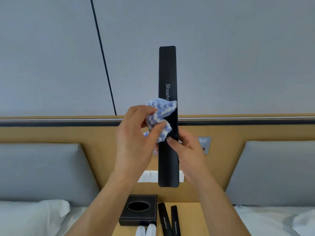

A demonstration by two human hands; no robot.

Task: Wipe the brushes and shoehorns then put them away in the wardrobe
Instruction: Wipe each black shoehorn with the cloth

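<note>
From the head view, you are in the wiping step. Your right hand [185, 150] holds a long black shoehorn [167, 74] upright in front of the headboard [59, 133], fingers curled round its right edge and thumb laid across its face a little below the middle. Your left hand [136, 133] pinches a bunched blue-and-white cloth [162, 113] between thumb and fingers and presses it against the shoehorn's left edge and face, just above your right thumb.

The cloth sits near the middle of the shoehorn, so I judge that part of its length is still unwiped. The next move calls for running the cloth along the face toward the upper end while your right hand keeps the piece steady, then shifting your grip so the covered lower part can be reached.

Below the held shoehorn, on the wooden bedside table [190, 218], two more black shoehorns [167, 220] lie side by side, just right of a black tissue box [138, 210]. Something white [146, 230] lies just in front of the box; I cannot tell what it is. No wardrobe or brush shows here, so putting away is some way off.

White lettering runs down the held shoehorn: "Shoeho", the rest hidden by the cloth. The two on the table carry similar white lettering, too small to read with certainty. A grey wall plate [204, 143] behind your right hand bears marks I cannot make out.
</note>
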